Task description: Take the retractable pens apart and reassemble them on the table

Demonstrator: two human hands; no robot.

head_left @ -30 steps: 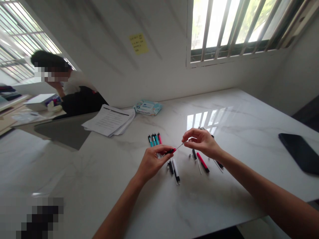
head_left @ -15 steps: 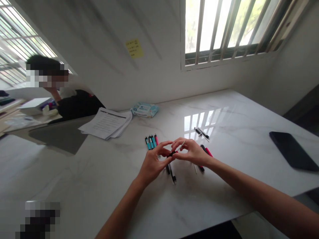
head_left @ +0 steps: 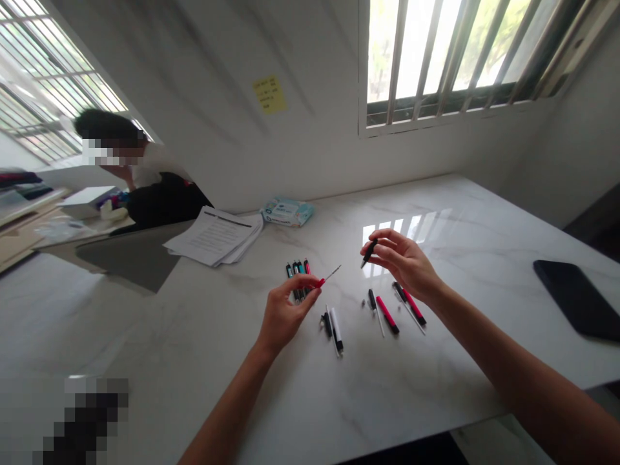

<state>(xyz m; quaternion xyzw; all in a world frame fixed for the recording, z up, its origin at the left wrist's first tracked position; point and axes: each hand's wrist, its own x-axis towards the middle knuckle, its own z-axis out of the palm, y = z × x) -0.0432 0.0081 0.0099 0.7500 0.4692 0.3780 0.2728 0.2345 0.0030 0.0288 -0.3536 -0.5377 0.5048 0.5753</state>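
My left hand [head_left: 290, 310] pinches a red pen barrel [head_left: 320, 283] between thumb and fingertips. A thin refill [head_left: 332, 274] sticks out of its end, pointing up and right. To the right and higher, my right hand [head_left: 402, 261] holds a black pen grip [head_left: 370, 250] with a silver tip pointing down. The two pieces are apart. Below lie a white pen barrel [head_left: 336, 326] and a black grip [head_left: 327, 324], side by side. Under my right hand rest two more red barrels [head_left: 387, 315], black grips and white refills [head_left: 380, 323]. Several whole pens [head_left: 297, 271] stand partly behind my left fingers.
A stack of printed papers [head_left: 213, 236] and a blue wipes packet [head_left: 287, 212] lie at the back by the wall. A dark phone [head_left: 576, 298] is at the right. Beyond the grey panel [head_left: 130, 258], another person [head_left: 159, 187] sits at the left.
My hands were together around the pen pieces and have now separated. My right hand has moved up and right with the black grip, and the refill shows bare from the red barrel.
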